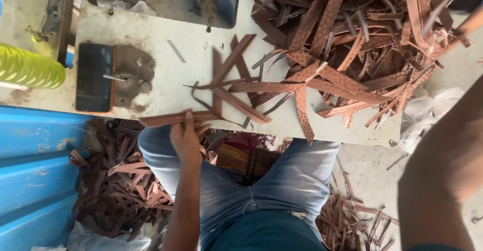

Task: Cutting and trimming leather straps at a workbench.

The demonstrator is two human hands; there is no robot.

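Note:
My left hand [185, 136] rests at the near edge of the worn white table [166, 87], fingers shut on the end of a flat brown leather strip [173, 117] that lies along that edge. Just beyond it, a few brown strips [236, 82] lie crossed on the table. A big heap of plain and dotted brown strips [352, 39] covers the table's right half. My right arm [443, 170] reaches up along the right side toward the heap. Its hand is out of the picture.
A black plate [94, 77] and a grey metal plate [132, 72] with a small pin sit on the table's left. A yellow-green ribbed object [25, 69] and blue panel [35, 170] lie further left. Strips litter the floor [121, 180] around my jeans-clad legs [282, 180]. A clear plastic bag [427, 110] sits right.

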